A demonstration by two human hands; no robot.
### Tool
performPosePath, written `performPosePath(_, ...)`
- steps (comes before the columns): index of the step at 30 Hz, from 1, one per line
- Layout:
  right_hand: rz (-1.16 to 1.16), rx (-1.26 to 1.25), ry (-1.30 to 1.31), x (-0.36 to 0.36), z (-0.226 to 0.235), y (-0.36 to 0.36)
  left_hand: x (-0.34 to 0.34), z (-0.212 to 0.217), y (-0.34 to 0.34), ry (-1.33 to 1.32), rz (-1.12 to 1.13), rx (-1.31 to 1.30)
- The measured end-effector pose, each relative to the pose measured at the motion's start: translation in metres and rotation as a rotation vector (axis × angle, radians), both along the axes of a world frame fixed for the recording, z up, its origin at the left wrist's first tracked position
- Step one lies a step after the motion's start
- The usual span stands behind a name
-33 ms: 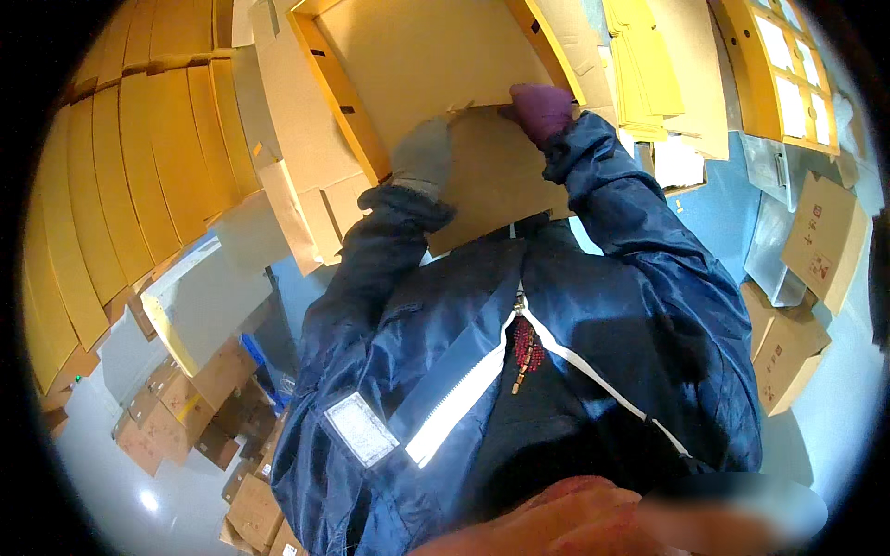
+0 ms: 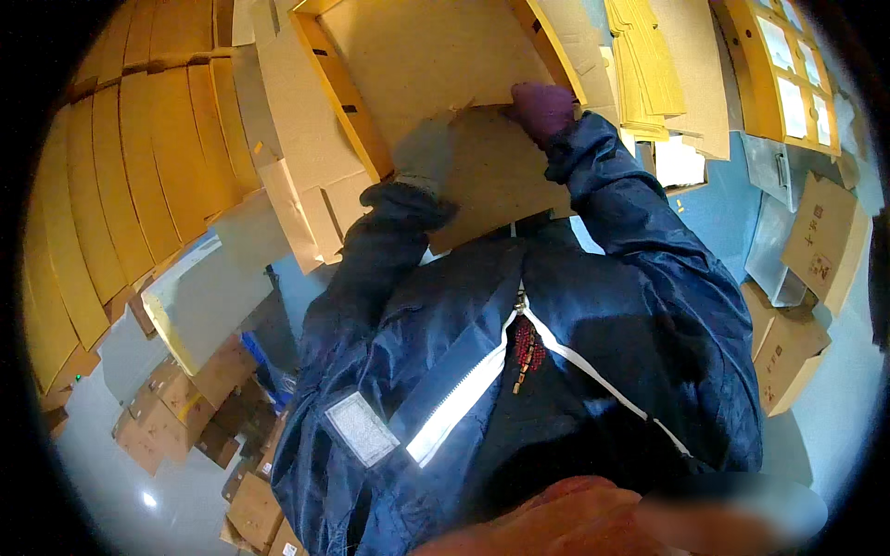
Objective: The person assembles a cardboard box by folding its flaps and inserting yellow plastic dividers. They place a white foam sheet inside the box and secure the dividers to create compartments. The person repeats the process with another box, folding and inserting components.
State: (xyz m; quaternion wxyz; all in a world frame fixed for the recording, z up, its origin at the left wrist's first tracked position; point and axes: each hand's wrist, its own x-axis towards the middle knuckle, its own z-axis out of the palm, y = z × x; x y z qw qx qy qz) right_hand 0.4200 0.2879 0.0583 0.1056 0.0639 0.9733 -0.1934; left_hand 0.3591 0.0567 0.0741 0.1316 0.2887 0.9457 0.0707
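Note:
A shallow yellow box with a brown cardboard inside (image 2: 436, 46) stands before me, its side walls upright. At its near end is a brown cardboard flap (image 2: 501, 176), tilted toward my body. My left hand (image 2: 422, 153), in a grey glove, is closed at the flap's left edge near the box's front left corner. Shade blurs its separate fingers. In a purple glove, my right hand (image 2: 542, 113) is closed on the flap's upper right corner, beside the right wall's end. The fingertips beneath the flap are hidden.
Tall rows of yellow-brown flat cardboard (image 2: 139, 157) fill the left. Yellow flat pieces (image 2: 644, 74) lie right of the box, near a yellow unit with white panels (image 2: 779, 74). Cardboard cartons (image 2: 820, 232) stand at right. More cartons (image 2: 171, 398) sit lower left.

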Motion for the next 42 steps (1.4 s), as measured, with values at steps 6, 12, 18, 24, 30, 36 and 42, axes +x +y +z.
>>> performPosePath(6, 0.058, 0.029, 0.145, 0.008, -0.002, 0.004, -0.001, -0.007, 0.024, 0.083, -0.258, 0.268)
performPosePath(12, 0.297, -0.029, 0.169, 0.024, -0.008, 0.021, 0.009, -0.005, 0.033, -0.257, -0.472, 0.025)
performPosePath(18, 0.271, -0.061, 0.255, 0.041, 0.011, 0.012, 0.008, -0.018, 0.044, -0.091, -0.537, -0.028)
performPosePath(24, 0.206, -0.145, 0.141, 0.146, 0.020, -0.044, -0.002, -0.023, 0.046, -0.153, -0.463, -0.019)
performPosePath(30, 0.395, 0.045, 0.281, 0.125, -0.024, -0.066, -0.010, -0.035, 0.040, -0.087, -0.528, -0.056)
performPosePath(36, 0.468, -0.169, 0.197, 0.116, 0.004, -0.073, -0.018, -0.036, 0.040, 0.014, -0.612, 0.121)
performPosePath(42, 0.343, -0.033, 0.205, 0.108, 0.002, -0.074, -0.020, -0.037, 0.041, -0.047, -0.620, 0.388)
